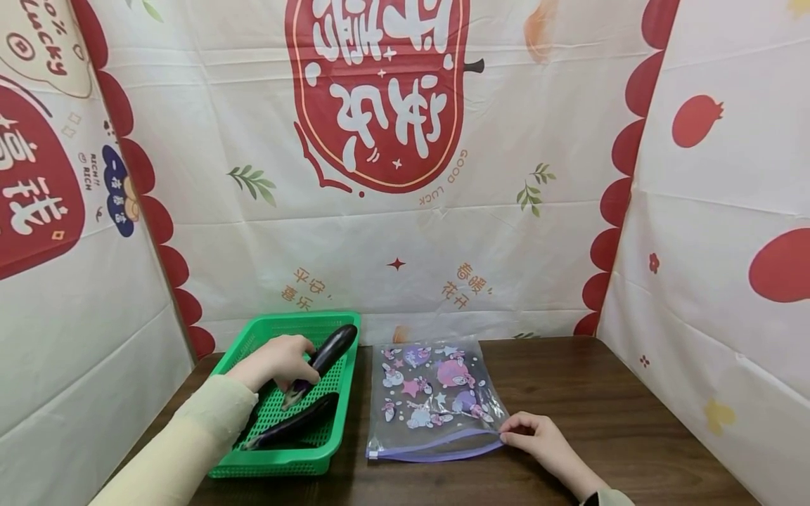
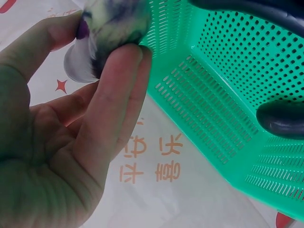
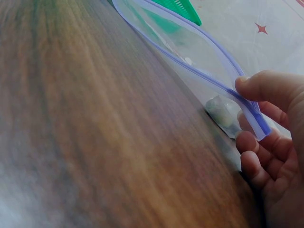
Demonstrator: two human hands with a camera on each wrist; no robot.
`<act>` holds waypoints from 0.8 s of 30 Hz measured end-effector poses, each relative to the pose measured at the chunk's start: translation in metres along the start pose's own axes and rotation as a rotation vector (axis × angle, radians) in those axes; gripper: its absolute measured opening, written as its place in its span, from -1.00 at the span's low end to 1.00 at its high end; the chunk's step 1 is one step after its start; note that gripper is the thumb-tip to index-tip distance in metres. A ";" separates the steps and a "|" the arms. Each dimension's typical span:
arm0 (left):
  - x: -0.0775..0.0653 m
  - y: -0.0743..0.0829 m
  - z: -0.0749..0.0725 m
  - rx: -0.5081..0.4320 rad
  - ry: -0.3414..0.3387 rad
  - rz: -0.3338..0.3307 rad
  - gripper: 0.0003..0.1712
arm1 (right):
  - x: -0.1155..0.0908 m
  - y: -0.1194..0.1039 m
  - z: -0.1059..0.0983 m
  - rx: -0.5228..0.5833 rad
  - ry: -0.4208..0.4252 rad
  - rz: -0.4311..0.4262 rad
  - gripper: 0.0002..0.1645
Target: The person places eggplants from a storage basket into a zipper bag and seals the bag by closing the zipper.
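Observation:
My left hand (image 1: 281, 360) grips a dark purple eggplant (image 1: 334, 349) near its stem end, above the green basket (image 1: 344, 414). The left wrist view shows the fingers and thumb around the pale, mottled end of that eggplant (image 2: 116, 28). Another eggplant (image 1: 297, 422) lies in the basket; my arm hides part of the basket's left side. My right hand (image 1: 534, 439) pinches the right end of the purple zip edge of a clear printed zipper bag (image 1: 420, 400). The bag lies flat on the table, its mouth parted, as the bag's purple edge (image 3: 190, 66) shows in the right wrist view.
The dark wooden table (image 1: 557, 379) carries the basket on the left and the bag at the middle. A white slider (image 1: 373, 455) sits at the bag's left corner. Printed white cloth (image 1: 380, 239) hangs behind and along both sides.

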State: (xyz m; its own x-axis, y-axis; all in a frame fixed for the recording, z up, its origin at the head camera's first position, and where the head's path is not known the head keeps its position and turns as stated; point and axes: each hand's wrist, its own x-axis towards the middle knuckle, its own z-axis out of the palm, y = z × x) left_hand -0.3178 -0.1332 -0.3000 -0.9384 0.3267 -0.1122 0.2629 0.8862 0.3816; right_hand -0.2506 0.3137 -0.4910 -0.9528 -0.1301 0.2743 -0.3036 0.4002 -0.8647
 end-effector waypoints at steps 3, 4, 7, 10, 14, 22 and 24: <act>0.000 0.000 0.001 -0.009 0.002 -0.002 -0.30 | 0.000 0.000 0.000 0.009 -0.003 -0.016 -0.88; -0.001 0.001 0.001 -0.012 0.004 -0.002 -0.30 | 0.000 0.000 0.000 0.012 -0.004 -0.017 -0.88; -0.003 0.002 0.002 -0.012 0.006 0.006 -0.31 | 0.000 0.000 0.000 0.019 -0.008 -0.022 -0.88; -0.004 0.004 0.002 -0.009 0.008 0.013 -0.31 | 0.000 0.001 0.000 0.022 -0.011 -0.022 -0.89; -0.004 0.006 0.003 -0.004 0.007 0.017 -0.32 | 0.000 0.001 0.000 0.019 -0.015 -0.025 -0.88; -0.001 0.010 0.006 -0.004 0.010 0.028 -0.34 | -0.001 -0.002 0.000 0.025 -0.013 -0.005 -0.87; 0.000 0.011 0.007 -0.007 0.011 0.027 -0.34 | 0.000 -0.002 0.000 0.023 -0.011 -0.010 -0.88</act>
State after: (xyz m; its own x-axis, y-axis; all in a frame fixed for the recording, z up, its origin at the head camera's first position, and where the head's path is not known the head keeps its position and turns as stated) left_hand -0.3130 -0.1210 -0.3024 -0.9334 0.3468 -0.0920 0.2864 0.8746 0.3911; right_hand -0.2497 0.3129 -0.4899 -0.9495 -0.1437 0.2788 -0.3130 0.3774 -0.8716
